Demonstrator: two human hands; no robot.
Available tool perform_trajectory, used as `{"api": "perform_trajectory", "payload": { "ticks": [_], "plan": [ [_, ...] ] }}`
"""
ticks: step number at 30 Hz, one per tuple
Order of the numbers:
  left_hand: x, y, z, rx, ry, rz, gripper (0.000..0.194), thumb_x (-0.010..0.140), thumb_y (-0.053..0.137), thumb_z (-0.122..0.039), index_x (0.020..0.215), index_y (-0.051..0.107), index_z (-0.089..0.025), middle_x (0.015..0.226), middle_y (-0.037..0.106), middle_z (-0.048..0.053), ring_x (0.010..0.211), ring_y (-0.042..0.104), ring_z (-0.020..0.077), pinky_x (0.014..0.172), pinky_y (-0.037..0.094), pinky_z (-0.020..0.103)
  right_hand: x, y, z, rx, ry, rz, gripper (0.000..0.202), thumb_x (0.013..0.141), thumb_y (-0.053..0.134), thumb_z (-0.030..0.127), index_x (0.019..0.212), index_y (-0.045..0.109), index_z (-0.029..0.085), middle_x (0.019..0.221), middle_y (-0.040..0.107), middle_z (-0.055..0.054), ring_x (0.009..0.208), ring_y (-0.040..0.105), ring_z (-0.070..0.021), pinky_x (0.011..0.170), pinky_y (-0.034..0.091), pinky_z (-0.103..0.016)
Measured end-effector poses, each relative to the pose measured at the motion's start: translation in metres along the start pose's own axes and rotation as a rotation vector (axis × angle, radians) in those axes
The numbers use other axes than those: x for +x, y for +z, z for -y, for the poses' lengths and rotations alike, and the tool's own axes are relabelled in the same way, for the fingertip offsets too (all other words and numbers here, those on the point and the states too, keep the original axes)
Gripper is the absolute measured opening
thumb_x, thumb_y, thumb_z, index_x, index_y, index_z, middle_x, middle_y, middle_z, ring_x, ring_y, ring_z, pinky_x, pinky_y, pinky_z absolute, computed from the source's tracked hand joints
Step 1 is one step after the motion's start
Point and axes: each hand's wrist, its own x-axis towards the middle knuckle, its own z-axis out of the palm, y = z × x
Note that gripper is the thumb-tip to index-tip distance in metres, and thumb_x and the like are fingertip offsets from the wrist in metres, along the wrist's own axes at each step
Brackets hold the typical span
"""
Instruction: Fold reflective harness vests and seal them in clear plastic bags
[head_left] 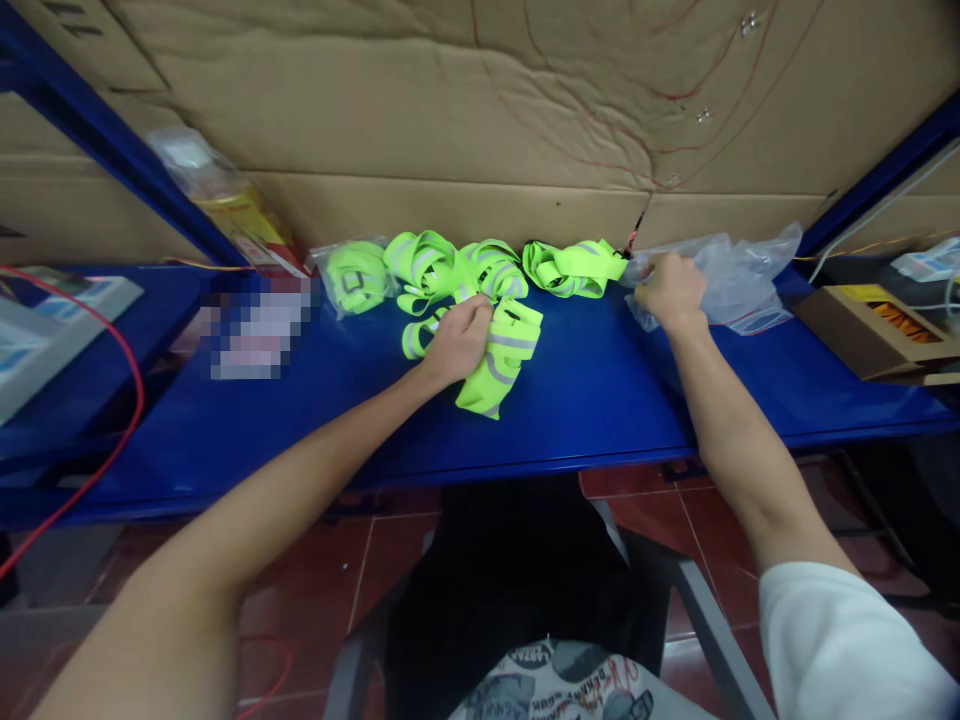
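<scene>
My left hand (459, 340) is closed round a folded neon-green strap bundle (499, 370) with grey reflective stripes, held over the blue table's middle. Out to the right, my right hand (673, 288) has its fingers pressed together on the clear plastic bags (739, 275). Behind my left hand lie more rolled green straps (424, 262), and another bundle (574, 267) rests between the hands, near the cardboard. At the left end of this row, one rolled strap sits inside a clear bag (358, 277).
A clear bottle (187, 160) and a yellow-red box (251, 225) stand at the back left. An open cardboard box (881, 330) is at the right. Cardboard (420, 100) lines the back. A red cable (135, 380) curves at the left; the blue table's front edge (525, 468) faces me.
</scene>
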Motion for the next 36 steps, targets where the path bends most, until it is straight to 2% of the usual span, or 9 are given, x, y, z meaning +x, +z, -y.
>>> {"api": "perform_trajectory", "payload": {
  "ticks": [4,7,11,15,21,24,27,31,36],
  "plan": [
    [0.0,0.0,-0.001,0.016,0.009,-0.001,0.034,0.108,0.043,-0.018,0.075,0.04,-0.024,0.074,0.048,0.0,0.074,0.047,0.0196,0.073,0.035,0.037,-0.003,-0.013,-0.005,0.178,-0.095,-0.342,0.029,0.101,0.054,0.016,0.122,0.075,0.014,0.136,0.074,-0.026,0.128,0.068,-0.0379,0.108,0.05,-0.055],
    [0.0,-0.004,-0.002,0.051,0.068,0.033,0.031,0.108,0.04,-0.02,0.077,0.041,-0.024,0.074,0.048,0.0,0.073,0.049,0.0198,0.072,0.035,0.037,-0.011,-0.014,0.004,0.378,-0.407,-0.565,0.025,0.099,0.052,0.02,0.119,0.067,0.019,0.131,0.075,-0.019,0.129,0.066,-0.0346,0.116,0.047,-0.057],
    [0.003,-0.015,0.0,0.073,0.176,0.162,0.027,0.106,0.039,-0.025,0.08,0.044,-0.024,0.076,0.049,0.0,0.073,0.049,0.0193,0.073,0.038,0.036,-0.023,-0.001,0.023,0.529,-0.812,-0.319,0.013,0.086,0.059,0.02,0.096,0.063,0.027,0.116,0.082,-0.01,0.131,0.071,-0.0334,0.126,0.042,-0.06],
    [0.004,-0.023,0.001,0.138,0.183,0.242,0.024,0.104,0.042,-0.029,0.082,0.051,-0.023,0.077,0.057,0.001,0.073,0.053,0.0187,0.073,0.038,0.036,-0.03,0.014,0.033,0.475,-0.991,-0.012,0.003,0.078,0.068,0.026,0.078,0.065,0.025,0.123,0.084,-0.008,0.13,0.071,-0.0369,0.127,0.037,-0.063],
    [0.0,-0.019,-0.011,0.167,-0.043,0.255,0.017,0.097,0.063,-0.036,0.087,0.061,-0.023,0.056,0.051,-0.005,0.051,0.041,0.0145,0.054,0.027,0.032,-0.05,0.018,0.051,0.478,-0.889,-0.086,0.039,0.096,0.068,0.056,0.078,0.064,0.022,0.091,0.075,-0.009,0.092,0.066,-0.0283,0.094,0.047,-0.046],
    [-0.003,-0.017,-0.015,0.147,-0.065,0.257,0.025,0.094,0.07,-0.04,0.08,0.058,-0.023,0.054,0.05,-0.006,0.049,0.036,0.012,0.052,0.023,0.031,-0.063,0.021,0.062,0.47,-0.91,0.053,0.04,0.096,0.069,0.051,0.121,0.073,0.019,0.086,0.071,-0.004,0.077,0.061,-0.0225,0.076,0.043,-0.036],
    [-0.004,-0.019,-0.014,0.159,0.005,0.273,0.03,0.094,0.069,-0.038,0.072,0.054,-0.022,0.055,0.047,-0.005,0.051,0.035,0.011,0.053,0.023,0.03,-0.07,0.026,0.068,0.372,-1.038,0.203,0.055,0.098,0.057,0.031,0.151,0.065,0.019,0.106,0.078,-0.008,0.085,0.065,-0.0236,0.076,0.041,-0.035],
    [-0.003,-0.024,-0.012,0.19,0.129,0.284,0.035,0.099,0.062,-0.036,0.069,0.05,-0.022,0.056,0.043,-0.005,0.053,0.033,0.0111,0.056,0.023,0.031,-0.072,0.025,0.069,0.285,-1.088,0.259,0.041,0.103,0.046,0.029,0.133,0.072,0.019,0.119,0.077,-0.013,0.097,0.066,-0.0274,0.082,0.041,-0.038],
    [-0.003,-0.028,-0.011,0.171,0.187,0.298,0.036,0.103,0.056,-0.034,0.07,0.049,-0.022,0.054,0.043,-0.005,0.052,0.034,0.0115,0.056,0.026,0.031,-0.073,0.012,0.066,0.41,-1.028,0.257,0.037,0.115,0.037,0.045,0.112,0.065,0.021,0.096,0.071,-0.008,0.082,0.059,-0.0232,0.077,0.039,-0.037]
  ]
}}
